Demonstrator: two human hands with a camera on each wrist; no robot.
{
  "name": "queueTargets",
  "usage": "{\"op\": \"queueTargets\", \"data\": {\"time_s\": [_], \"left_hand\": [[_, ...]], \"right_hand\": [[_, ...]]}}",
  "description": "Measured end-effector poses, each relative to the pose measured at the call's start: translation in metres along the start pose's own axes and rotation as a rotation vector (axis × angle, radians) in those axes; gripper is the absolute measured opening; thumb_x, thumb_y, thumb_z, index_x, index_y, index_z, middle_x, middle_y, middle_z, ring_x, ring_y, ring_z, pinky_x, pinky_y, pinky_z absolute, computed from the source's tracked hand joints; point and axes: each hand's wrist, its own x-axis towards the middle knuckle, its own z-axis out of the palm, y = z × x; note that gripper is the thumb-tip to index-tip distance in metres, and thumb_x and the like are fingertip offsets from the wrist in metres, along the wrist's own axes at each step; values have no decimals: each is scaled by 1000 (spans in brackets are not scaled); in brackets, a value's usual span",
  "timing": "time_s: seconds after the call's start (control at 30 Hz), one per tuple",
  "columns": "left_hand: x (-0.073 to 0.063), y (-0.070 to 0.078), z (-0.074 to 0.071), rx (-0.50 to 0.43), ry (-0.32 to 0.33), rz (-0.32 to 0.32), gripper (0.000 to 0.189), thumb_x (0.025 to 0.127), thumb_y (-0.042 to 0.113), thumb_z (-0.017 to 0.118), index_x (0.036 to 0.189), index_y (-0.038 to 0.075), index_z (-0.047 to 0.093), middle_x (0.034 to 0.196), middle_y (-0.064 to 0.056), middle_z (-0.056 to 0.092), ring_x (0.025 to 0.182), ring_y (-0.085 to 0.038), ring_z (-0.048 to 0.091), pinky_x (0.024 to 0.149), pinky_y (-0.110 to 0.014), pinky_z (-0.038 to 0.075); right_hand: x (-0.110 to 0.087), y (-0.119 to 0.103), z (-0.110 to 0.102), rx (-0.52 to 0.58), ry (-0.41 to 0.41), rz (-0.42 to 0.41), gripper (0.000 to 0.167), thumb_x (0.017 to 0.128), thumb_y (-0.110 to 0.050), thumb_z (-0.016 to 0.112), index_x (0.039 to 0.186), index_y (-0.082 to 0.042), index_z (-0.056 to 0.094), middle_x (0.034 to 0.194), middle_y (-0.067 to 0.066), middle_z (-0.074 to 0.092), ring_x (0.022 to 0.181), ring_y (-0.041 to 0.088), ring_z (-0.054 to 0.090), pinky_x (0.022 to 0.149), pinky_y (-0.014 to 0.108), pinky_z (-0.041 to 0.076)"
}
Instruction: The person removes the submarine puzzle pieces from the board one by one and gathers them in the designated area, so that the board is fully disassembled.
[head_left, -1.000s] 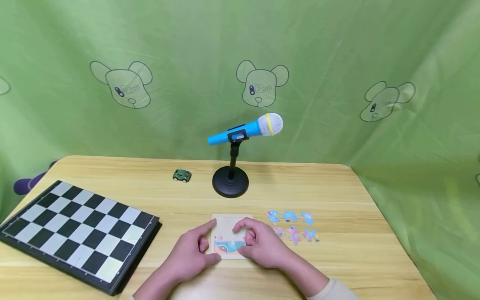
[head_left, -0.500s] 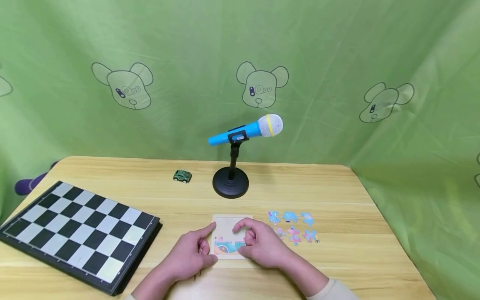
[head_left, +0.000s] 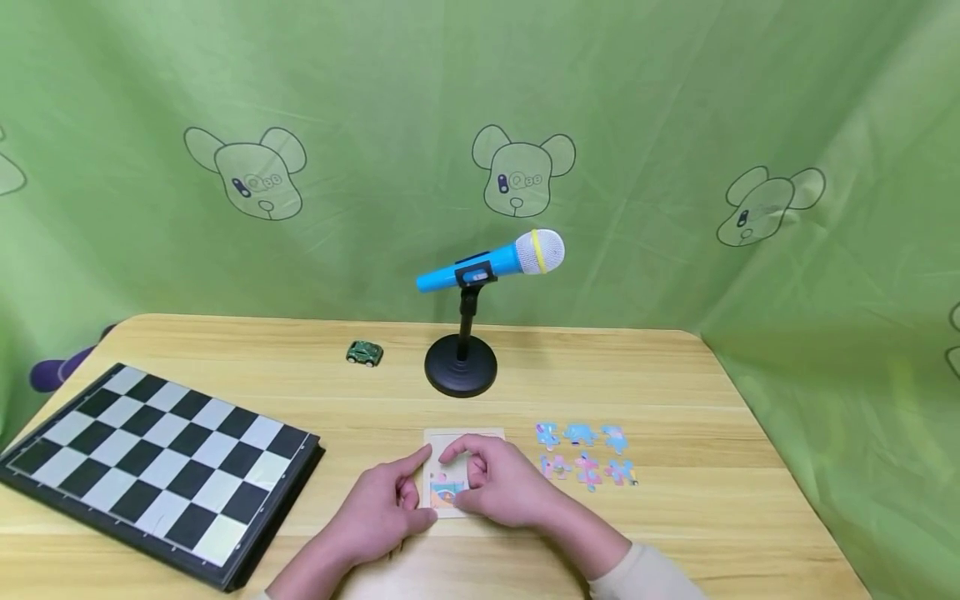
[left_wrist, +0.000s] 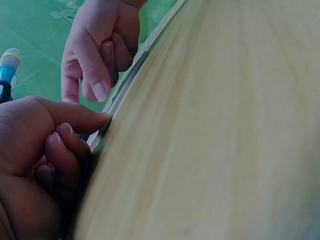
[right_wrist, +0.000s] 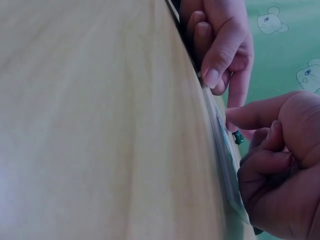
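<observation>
"What's left of the hands?"

"A black-edged chessboard (head_left: 161, 467), well apart from the left hand (head_left: 378, 510). A green toy car (head_left: 364, 353) stands farther ahead of that hand."

"How is the left hand itself?"

"Thumb and forefinger spread along the left edge of a wooden puzzle tray (head_left: 450, 432), other fingers curled. Whether it grips that edge, I can't tell."

"So the tray sits between the hands?"

"Yes, flat on the table (head_left: 675, 400), its right part under the right hand (head_left: 501, 483). Joined jigsaw pieces (head_left: 444, 493), turquoise and orange, lie along the side nearer the person."

"And beyond the hands?"

"A blue microphone (head_left: 491, 262), tilted on a black stand (head_left: 461, 367)."

"The right hand?"

"Thumb and forefinger apart, pinching nothing; the thumb is over the joined pieces."

"Past it?"

"Near it, on its right, six loose jigsaw pieces (head_left: 588, 469) in two rows."
</observation>
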Motion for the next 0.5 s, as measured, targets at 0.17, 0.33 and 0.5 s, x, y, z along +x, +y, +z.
{"op": "queueTargets", "data": {"time_s": [0.17, 0.33, 0.5], "left_hand": [[1, -1, 1, 19, 3, -19, 79, 78, 9, 81, 148, -4, 44, 67, 3, 52, 53, -11, 48, 47, -24, 39], [1, 0, 1, -11, 12, -36, 80, 78, 8, 81, 147, -4, 44, 64, 2, 51, 50, -11, 47, 43, -24, 38], [0, 1, 2, -42, 19, -49, 81, 77, 7, 82, 148, -3, 44, 62, 0, 53, 46, -12, 48, 40, -24, 38]], "right_hand": [[2, 1, 0, -19, -33, 17, 36, 76, -1, 78, 109, -10, 67, 55, -8, 36, 49, 6, 34, 53, 22, 35], [1, 0, -1, -21, -42, 19, 32, 76, -1, 78, 106, -9, 68, 54, -8, 37, 49, 6, 35, 52, 22, 34], [1, -1, -1, -16, -42, 33, 30, 76, -2, 78, 103, -10, 68, 54, -7, 38, 49, 7, 36, 52, 22, 34]]}}
